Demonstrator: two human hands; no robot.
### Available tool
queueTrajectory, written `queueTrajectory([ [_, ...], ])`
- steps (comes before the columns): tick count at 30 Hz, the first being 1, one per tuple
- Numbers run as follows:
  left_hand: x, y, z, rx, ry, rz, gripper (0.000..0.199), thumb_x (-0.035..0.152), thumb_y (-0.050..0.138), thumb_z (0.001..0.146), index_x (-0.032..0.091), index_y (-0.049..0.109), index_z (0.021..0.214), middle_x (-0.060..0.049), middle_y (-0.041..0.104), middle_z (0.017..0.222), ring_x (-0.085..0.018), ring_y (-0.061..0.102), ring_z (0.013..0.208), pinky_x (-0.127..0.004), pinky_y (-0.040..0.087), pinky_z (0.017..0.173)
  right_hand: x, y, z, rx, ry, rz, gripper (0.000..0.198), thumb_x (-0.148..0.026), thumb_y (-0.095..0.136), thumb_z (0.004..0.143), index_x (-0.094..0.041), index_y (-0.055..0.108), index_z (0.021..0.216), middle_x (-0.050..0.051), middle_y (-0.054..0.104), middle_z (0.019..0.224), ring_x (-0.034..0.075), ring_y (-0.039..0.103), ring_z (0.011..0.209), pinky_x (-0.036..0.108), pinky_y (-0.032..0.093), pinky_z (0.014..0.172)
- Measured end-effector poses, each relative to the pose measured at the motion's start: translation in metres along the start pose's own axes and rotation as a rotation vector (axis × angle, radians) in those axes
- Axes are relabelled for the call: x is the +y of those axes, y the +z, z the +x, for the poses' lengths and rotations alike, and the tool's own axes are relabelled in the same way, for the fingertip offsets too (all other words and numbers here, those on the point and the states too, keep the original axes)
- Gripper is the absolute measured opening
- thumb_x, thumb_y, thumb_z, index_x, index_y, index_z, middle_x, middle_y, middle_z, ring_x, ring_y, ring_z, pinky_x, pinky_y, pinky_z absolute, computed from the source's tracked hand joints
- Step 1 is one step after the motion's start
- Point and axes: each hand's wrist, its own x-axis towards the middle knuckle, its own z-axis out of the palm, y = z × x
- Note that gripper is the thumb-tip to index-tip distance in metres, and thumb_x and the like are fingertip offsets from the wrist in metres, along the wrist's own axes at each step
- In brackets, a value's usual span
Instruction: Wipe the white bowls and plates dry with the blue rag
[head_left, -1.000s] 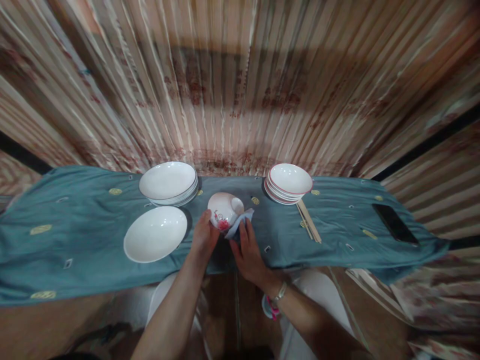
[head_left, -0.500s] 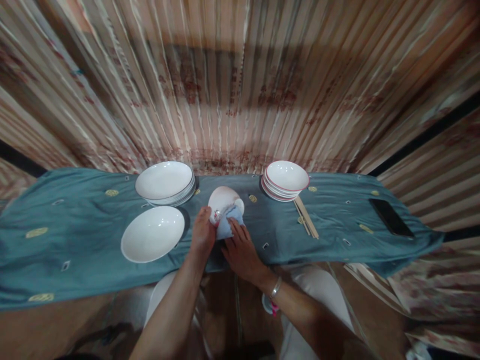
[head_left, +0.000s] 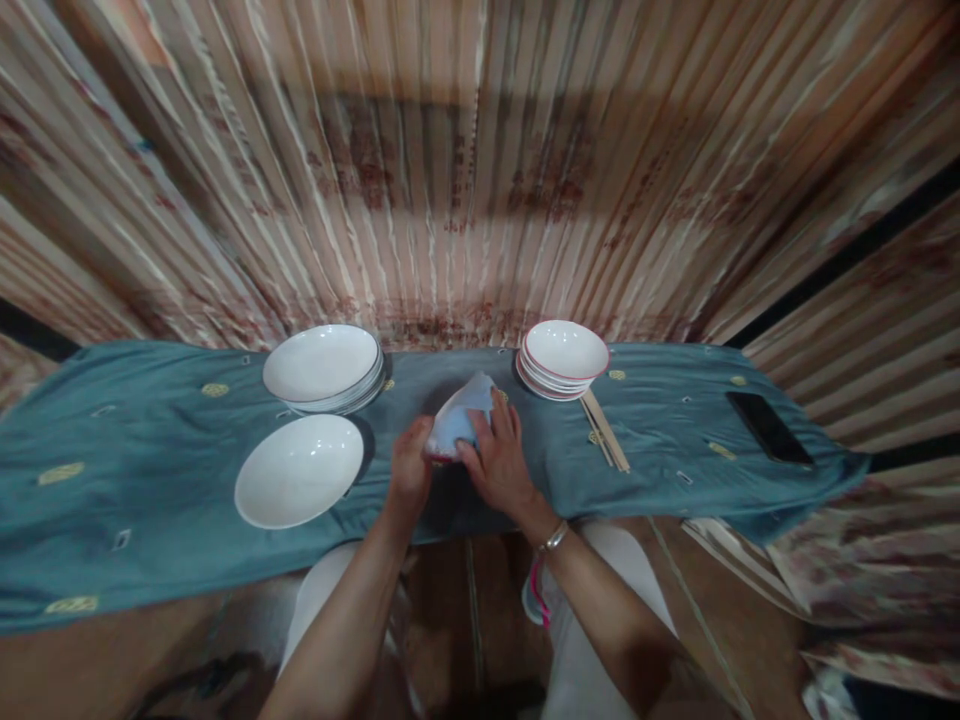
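Toward the left of the teal-covered counter (head_left: 169, 470), a wide white bowl (head_left: 298, 472) sat near the front, its glossy inside facing up. Just behind it and slightly to the right stood a stack of large white dishes (head_left: 321, 363) with thin dark rims. Next along was the left hand (head_left: 412, 465), its grip clamped on the left side of a small bowl (head_left: 442, 457), which was at the middle of the counter, nearer the person than the stacks. Most of the small bowl was hidden under a pale blue cloth (head_left: 465, 415); a little red showed along its lower edge. Whether it touched the counter could not be told. The right hand (head_left: 501, 458) was on the other side, fingers over the cloth and thumb at the front, its grip closed on the cloth against the bowl. A silver bracelet (head_left: 556, 536) circled that wrist. Farther right and back stood a stack of red-rimmed white bowls (head_left: 566, 352). Pale chopsticks (head_left: 606, 430) lay slantwise just in front of it, and well apart, at the right, a black phone (head_left: 769, 428) lay flat on the counter.
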Motion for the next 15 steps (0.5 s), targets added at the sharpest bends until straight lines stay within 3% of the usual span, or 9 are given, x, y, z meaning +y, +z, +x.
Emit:
queueTrajectory([
  [3, -0.001, 0.002, -0.001, -0.040, -0.003, 0.000, 0.029, 0.042, 0.076, 0.068, 0.016, 0.062, 0.066, 0.003, 0.054, 0.060, -0.010, 0.046, 0.054, -0.024, 0.037, 0.053, 0.009, 0.003, 0.002, 0.044, 0.071, 0.115, 0.049, -0.037, 0.039, 0.098, -0.015, 0.041, 0.142, 0.020, 0.036, 0.152, 0.030, 0.026, 0.146, 0.055, 0.033, 0.113],
  [5, -0.001, 0.001, -0.001, -0.035, 0.005, 0.008, 0.028, 0.041, 0.076, 0.068, 0.016, 0.063, 0.067, 0.003, 0.055, 0.060, -0.010, 0.047, 0.054, -0.024, 0.038, 0.053, 0.010, 0.004, 0.003, 0.063, 0.070, 0.141, 0.049, -0.036, 0.037, 0.099, -0.016, 0.038, 0.144, 0.019, 0.034, 0.153, 0.029, 0.024, 0.147, 0.054, 0.033, 0.114],
  [10, 0.002, 0.000, -0.002, -0.035, 0.065, 0.082, 0.021, 0.033, 0.075, 0.069, 0.018, 0.062, 0.062, 0.002, 0.054, 0.058, -0.011, 0.045, 0.054, -0.025, 0.038, 0.053, -0.008, -0.002, 0.003, 0.002, -0.124, 0.043, 0.043, -0.037, 0.045, 0.097, -0.012, 0.053, 0.131, 0.020, 0.034, 0.152, 0.032, 0.009, 0.150, 0.058, 0.024, 0.116],
  [15, 0.001, 0.002, -0.001, -0.048, 0.035, 0.031, 0.016, 0.031, 0.077, 0.064, 0.020, 0.067, 0.069, -0.003, 0.064, 0.066, -0.021, 0.060, 0.072, -0.031, 0.048, 0.066, -0.016, -0.009, 0.007, -0.056, -0.200, -0.051, 0.039, -0.035, 0.048, 0.096, -0.021, 0.054, 0.132, 0.012, 0.034, 0.156, 0.030, 0.011, 0.150, 0.058, 0.016, 0.118],
])
